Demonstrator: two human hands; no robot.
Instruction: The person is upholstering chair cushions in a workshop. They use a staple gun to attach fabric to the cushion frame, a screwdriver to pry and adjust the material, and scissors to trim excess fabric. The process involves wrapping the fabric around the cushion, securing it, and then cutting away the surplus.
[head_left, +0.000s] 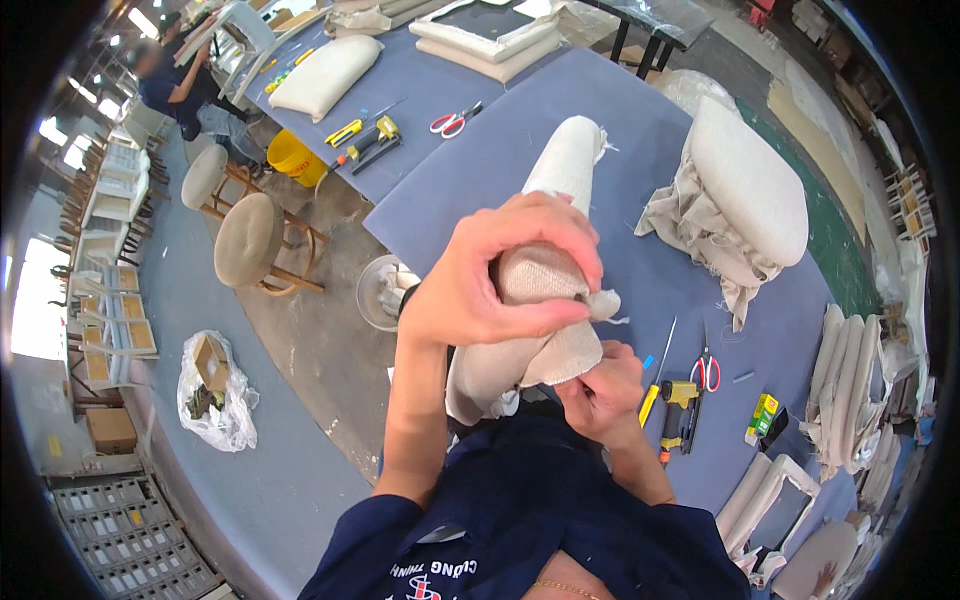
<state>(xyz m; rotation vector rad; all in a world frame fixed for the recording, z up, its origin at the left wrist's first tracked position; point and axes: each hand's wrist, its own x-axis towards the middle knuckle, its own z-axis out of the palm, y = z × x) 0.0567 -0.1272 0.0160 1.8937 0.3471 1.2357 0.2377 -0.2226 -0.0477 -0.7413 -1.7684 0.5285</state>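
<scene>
A long padded piece wrapped in beige fabric (565, 170) stands tilted from my lap up over the blue-grey worktable (480, 170). My left hand (500, 275) grips its near end from above, fingers curled over the loose cloth. My right hand (600, 385) is closed on the fabric's lower edge underneath, close to my dark blue shirt.
To my right lie a yellow staple gun (678, 400), red-handled scissors (707, 368), a screwdriver (655, 385) and a small green box (762, 412). A beige cushion (750, 180) sits further right. Two round stools (250, 240) and another person (175, 85) are at the left.
</scene>
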